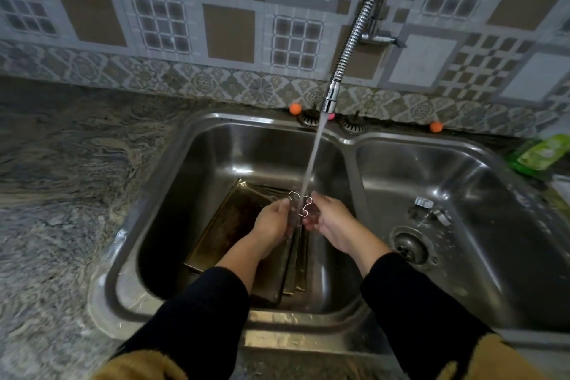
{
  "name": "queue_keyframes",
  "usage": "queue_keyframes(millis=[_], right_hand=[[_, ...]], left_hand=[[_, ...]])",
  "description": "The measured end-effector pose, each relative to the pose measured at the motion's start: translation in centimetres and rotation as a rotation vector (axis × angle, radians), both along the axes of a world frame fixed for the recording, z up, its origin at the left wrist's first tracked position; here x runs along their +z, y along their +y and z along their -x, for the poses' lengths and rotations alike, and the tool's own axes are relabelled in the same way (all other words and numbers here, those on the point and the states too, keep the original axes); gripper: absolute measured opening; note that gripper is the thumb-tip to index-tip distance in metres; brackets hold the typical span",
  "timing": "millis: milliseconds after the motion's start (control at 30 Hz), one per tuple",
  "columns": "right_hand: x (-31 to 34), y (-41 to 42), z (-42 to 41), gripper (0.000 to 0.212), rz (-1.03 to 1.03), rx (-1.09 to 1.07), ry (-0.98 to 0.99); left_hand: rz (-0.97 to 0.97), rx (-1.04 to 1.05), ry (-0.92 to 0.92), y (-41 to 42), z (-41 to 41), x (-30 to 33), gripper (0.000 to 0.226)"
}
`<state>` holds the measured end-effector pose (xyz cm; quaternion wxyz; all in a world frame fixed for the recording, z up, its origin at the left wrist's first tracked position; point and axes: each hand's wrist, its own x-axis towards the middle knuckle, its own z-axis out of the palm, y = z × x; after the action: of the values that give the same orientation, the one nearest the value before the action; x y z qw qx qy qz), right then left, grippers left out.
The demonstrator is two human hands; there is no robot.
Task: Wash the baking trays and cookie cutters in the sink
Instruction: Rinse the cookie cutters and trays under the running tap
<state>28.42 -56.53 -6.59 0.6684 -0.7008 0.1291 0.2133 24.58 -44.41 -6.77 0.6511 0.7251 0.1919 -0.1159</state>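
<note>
Holding one cookie cutter (300, 205) under water; left hand (273, 220), right hand (331, 222) both gripping it | trays (228, 225) stacked below, count unclear

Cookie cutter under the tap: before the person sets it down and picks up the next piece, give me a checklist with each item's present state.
1. Cookie cutter held by both the left hand and the right hand: ok.
2. Water stream from the faucet reaches the cutter: ok.
3. Cutter fully clean: cannot tell, too small and blurred.
4. Right basin has bare floor for it beside the washed cutters: ok.
5. Baking trays in the left basin washed: not ok, they look brown and stained.
</note>
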Motion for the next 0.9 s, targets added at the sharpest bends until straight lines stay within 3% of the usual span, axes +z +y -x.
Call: queue_keyframes(millis=[200,433,600,667,733,800,900], right_hand=[[0.1,0.2,0.3,0.023,-0.011,0.002,0.02],[0.9,-1.3,0.4,0.016,-0.022,0.066,-0.028],[2.1,-2.7,0.9,0.072,0.088,0.284,-0.13],[2.7,-3.8,0.8,0.076,0.253,0.349,-0.218],[3.4,-5.5,0.6,0.075,0.421,0.35,-0.303],[3.9,-8.1,0.3,0.07,0.551,0.312,-0.375],[3.2,-13.0,-0.9,0.067,0.606,0.115,-0.355]], left_hand=[[-0.148,-0.025,-0.134,0.6,0.4,-0.2,0.026],[0.016,0.001,-0.128,0.3,1.1,1.3,0.029],[0.041,0.049,-0.33,-0.6,0.9,2.2,0.034],[0.044,0.014,-0.363,-1.7,0.3,2.4,0.039],[-0.038,-0.067,-0.372,-3.2,-0.5,2.6,0.044],[-0.265,-0.145,-0.387,-5.1,-1.2,2.6,0.043],[-0.557,-0.3,-0.426,-8.8,-2.3,2.2,0.046]])
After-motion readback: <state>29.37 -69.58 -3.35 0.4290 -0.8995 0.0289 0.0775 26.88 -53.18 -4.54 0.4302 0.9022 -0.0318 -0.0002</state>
